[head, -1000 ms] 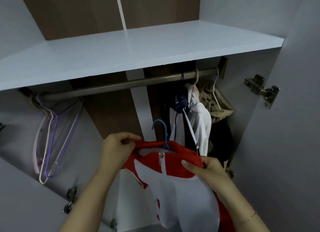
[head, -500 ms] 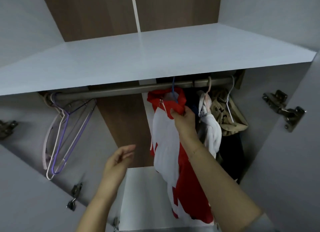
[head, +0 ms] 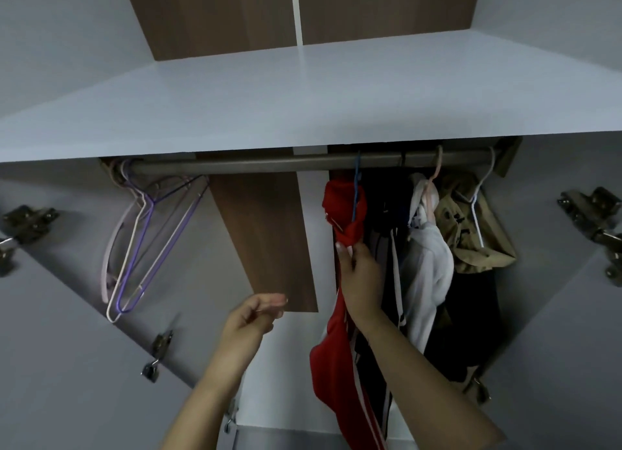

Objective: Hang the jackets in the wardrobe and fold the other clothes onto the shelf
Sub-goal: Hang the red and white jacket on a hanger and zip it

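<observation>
In the head view, your right hand (head: pixel 361 281) has its grip closed on the red jacket (head: pixel 336 358) just below the collar. The jacket hangs from a blue hanger (head: pixel 356 194) on the rail (head: pixel 269 163), under the white shelf (head: pixel 303 106). Your left hand (head: pixel 250 318) is apart from it, fingers loosely curled, its grip holding nothing.

To the right, pressed against the red jacket, you have a dark garment (head: pixel 383 234), a white jacket (head: pixel 427 268) and a beige jacket (head: pixel 471 234); they crowd that end. At the left end hang several empty hangers (head: pixel 141 241); I cannot count them exactly.

Half a second ago the white front of the red jacket faced you; now you see mostly red, and your left hand is higher.

I count four hung garments and two hands.
</observation>
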The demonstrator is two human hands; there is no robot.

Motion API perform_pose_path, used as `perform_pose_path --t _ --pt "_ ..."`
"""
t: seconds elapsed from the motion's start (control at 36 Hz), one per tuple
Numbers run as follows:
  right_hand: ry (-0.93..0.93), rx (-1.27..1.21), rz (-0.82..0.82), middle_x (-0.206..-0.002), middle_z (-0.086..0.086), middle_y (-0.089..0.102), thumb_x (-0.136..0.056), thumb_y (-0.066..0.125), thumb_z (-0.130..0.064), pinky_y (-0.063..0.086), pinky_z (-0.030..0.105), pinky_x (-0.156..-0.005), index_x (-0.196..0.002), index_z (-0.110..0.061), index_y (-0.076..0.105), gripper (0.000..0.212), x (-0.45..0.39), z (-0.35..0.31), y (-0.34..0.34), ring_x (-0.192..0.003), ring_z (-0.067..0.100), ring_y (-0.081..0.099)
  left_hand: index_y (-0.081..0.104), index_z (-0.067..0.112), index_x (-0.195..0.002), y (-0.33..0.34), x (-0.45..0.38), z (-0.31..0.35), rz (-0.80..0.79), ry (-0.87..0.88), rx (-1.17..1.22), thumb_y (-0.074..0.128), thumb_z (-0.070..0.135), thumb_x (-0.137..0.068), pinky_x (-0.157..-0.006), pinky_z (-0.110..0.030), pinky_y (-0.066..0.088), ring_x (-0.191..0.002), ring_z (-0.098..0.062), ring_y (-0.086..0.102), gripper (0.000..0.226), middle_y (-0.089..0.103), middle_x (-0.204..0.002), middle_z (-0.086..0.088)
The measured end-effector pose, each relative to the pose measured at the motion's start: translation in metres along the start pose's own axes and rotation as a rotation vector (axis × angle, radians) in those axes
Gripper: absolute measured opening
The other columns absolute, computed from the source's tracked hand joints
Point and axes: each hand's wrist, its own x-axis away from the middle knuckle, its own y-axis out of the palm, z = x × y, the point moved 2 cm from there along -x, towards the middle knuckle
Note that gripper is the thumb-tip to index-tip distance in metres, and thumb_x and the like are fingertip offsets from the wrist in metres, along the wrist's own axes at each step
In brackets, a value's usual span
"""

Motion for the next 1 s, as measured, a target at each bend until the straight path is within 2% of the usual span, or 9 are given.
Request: perform_pose_path --t 0.11,0.28,0.42,0.5,0.61,0.67,0.78,0.92,1.0 --pt "-0.131 0.281 0.062 -0.052 0.009 0.054 -0.098 0.036 -0.038 0.042 0.032 -0.045 -0.076 0.000 0.062 0.050 0.012 0.004 -0.013 -0.046 0.023 0.052 0.070 0.021 -0.098 0.015 -0.002 0.004 -0.038 0.009 -0.010 0.043 -0.005 -0.096 -0.073 -0.012 0.050 -0.089 -0.004 0.067 0.037 0.074 -0.094 0.013" --pt "-0.316 0.456 0.031 -0.039 0.006 0.048 -0.086 0.071 -0.007 0.033 0.021 -0.033 -0.056 -0.004 0.057 0.033 0.032 0.002 -0.027 -0.030 0.018 0.043 0.070 0.021 -0.098 0.036 -0.009 0.011 -0.101 0.043 -0.012 0.040 -0.006 -0.097 -0.078 -0.018 0.053 -0.087 -0.003 0.068 0.040 0.074 -0.094 0.014" --pt "-0.132 0.470 -0.075 -0.060 0.012 0.060 -0.101 0.051 -0.018 0.044 0.032 -0.050 -0.073 -0.002 0.061 0.034 0.045 0.010 -0.037 -0.051 0.022 0.054 0.070 0.022 -0.098 0.041 -0.016 0.011 -0.151 0.058 0.014 0.044 -0.003 -0.096 -0.077 -0.019 0.052 -0.088 -0.006 0.069 0.036 0.074 -0.094 0.012" --pt "-0.046 0.407 -0.073 -0.079 0.006 0.063 -0.102 0.046 -0.027 0.046 0.032 -0.062 -0.091 -0.007 0.062 0.028 0.051 0.003 -0.044 -0.067 0.019 0.058 0.071 0.023 -0.098 0.042 -0.025 0.012 -0.189 0.062 0.050 0.047 -0.002 -0.096 -0.074 -0.017 0.054 -0.091 -0.006 0.068 0.034 0.074 -0.098 0.009" --pt "0.077 0.324 -0.067 -0.118 -0.005 0.062 -0.095 0.057 -0.026 0.041 0.015 -0.081 -0.128 -0.013 0.057 0.035 0.065 -0.004 -0.052 -0.105 0.011 0.060 0.071 0.024 -0.101 0.040 -0.034 0.015 -0.267 0.083 0.077 0.049 0.003 -0.096 -0.084 -0.025 0.053 -0.097 -0.006 0.067 0.031 0.072 -0.103 0.011" --pt "0.172 0.218 -0.001 -0.116 -0.008 0.063 -0.094 0.059 -0.018 0.046 0.018 -0.086 -0.127 -0.016 0.059 0.033 0.077 -0.006 -0.057 -0.103 0.005 0.060 0.071 0.023 -0.103 0.036 -0.035 0.016 -0.330 0.096 0.107 0.053 0.007 -0.095 -0.087 -0.026 0.052 -0.099 -0.005 0.066 0.026 0.071 -0.104 0.013" --pt "0.320 -0.067 0.115 -0.098 -0.004 0.069 -0.093 0.052 0.003 0.046 0.007 -0.075 -0.101 -0.027 0.066 0.034 0.110 -0.016 -0.060 -0.088 0.000 0.064 0.073 0.026 -0.102 0.026 -0.035 0.011 -0.430 0.052 0.165 0.061 0.010 -0.091 -0.088 -0.029 0.052 -0.102 -0.005 0.065 0.022 0.071 -0.106 0.013" --pt "0.435 -0.312 0.235 -0.088 0.006 0.074 -0.096 0.041 0.009 0.052 0.017 -0.069 -0.101 -0.011 0.069 0.034 0.158 -0.038 -0.065 -0.078 0.011 0.069 0.075 0.029 -0.096 0.016 -0.022 -0.004 -0.616 0.049 0.214 0.075 0.024 -0.078 -0.080 -0.020 0.051 -0.102 -0.007 0.067 0.019 0.073 -0.106 0.008" --pt "0.469 -0.366 0.358 -0.091 0.009 0.075 -0.096 0.040 0.006 0.055 0.021 -0.071 -0.103 -0.009 0.070 0.034 0.197 -0.048 -0.072 -0.080 0.017 0.069 0.076 0.031 -0.096 0.019 -0.008 -0.014 -0.770 0.035 0.232 0.063 0.011 -0.088 -0.088 -0.025 0.049 -0.106 -0.010 0.067 0.025 0.073 -0.108 0.004"
